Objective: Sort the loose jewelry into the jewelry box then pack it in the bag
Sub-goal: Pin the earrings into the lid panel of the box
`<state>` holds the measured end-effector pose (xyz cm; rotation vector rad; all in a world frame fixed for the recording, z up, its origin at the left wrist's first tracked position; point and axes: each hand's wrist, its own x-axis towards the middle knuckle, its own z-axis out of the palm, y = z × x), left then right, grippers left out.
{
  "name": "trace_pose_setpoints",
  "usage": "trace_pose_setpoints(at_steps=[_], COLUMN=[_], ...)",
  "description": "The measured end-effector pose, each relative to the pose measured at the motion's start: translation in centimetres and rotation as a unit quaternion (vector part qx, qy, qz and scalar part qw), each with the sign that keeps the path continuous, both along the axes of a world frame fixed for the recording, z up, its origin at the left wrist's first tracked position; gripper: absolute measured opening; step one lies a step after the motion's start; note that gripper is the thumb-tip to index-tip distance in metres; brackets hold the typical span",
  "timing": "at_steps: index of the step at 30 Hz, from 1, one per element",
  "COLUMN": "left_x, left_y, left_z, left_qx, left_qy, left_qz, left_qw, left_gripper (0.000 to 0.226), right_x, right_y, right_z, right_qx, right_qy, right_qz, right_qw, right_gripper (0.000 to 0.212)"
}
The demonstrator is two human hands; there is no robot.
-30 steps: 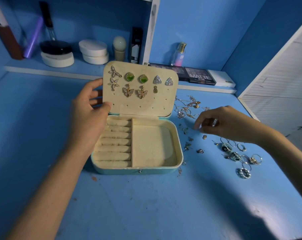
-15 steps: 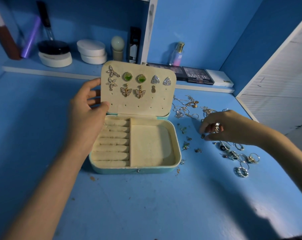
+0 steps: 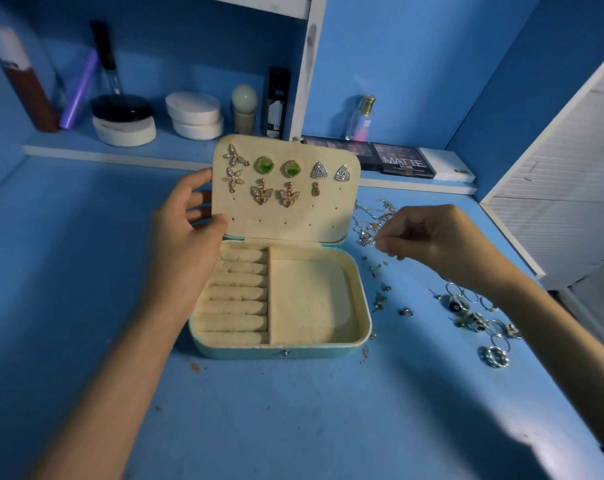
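Note:
An open teal jewelry box (image 3: pixel 363 308) sits mid-table, with cream ring rolls (image 3: pixel 238 292) on the left and a bare tray on the right. Its raised lid (image 3: pixel 293 221) carries several pinned earrings (image 3: pixel 264 166). My left hand (image 3: pixel 186 244) grips the lid's left edge, thumb in front. Just right of the lid, my right hand (image 3: pixel 439 240) hovers above the table and pinches something tiny between thumb and fingertips. Loose earrings (image 3: pixel 380 299), tangled chains (image 3: pixel 373 216) and rings (image 3: pixel 494 356) lie to the right of the box.
A low shelf at the back holds white jars (image 3: pixel 193 114), a perfume bottle (image 3: pixel 361 119) and a makeup palette (image 3: pixel 402 161). A white louvred panel (image 3: pixel 570 188) bounds the table's right side. No bag is in view.
My right hand dipped to the small pieces beside the box, then rose and moved left with its fingertips pinched together. My left hand stayed on the lid.

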<state>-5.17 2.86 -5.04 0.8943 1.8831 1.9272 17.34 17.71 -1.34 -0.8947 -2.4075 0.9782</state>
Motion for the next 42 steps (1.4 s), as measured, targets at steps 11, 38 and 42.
trace_pose_setpoints(at_steps=[11,38,42], left_x=[-0.1,-0.1,0.0], left_y=[-0.1,-0.3,-0.4], left_z=[-0.1,0.1,0.1], left_qx=[-0.002,-0.003,-0.004], left_qy=[0.006,0.025,0.024], left_qz=[0.0,-0.013,-0.017], left_qw=[1.0,1.0,1.0], left_gripper=[0.05,0.053,0.052], right_x=[-4.3,-6.3,-6.2], right_y=[-2.0,-2.2,-2.2], right_z=[-0.6,-1.6,-1.9], right_qx=[-0.058,0.133,0.146], right_qy=[0.169,0.18,0.16], right_qz=[-0.069,-0.171,-0.168], right_qw=[0.982,0.959,0.962], right_gripper=[0.01,0.011,0.011])
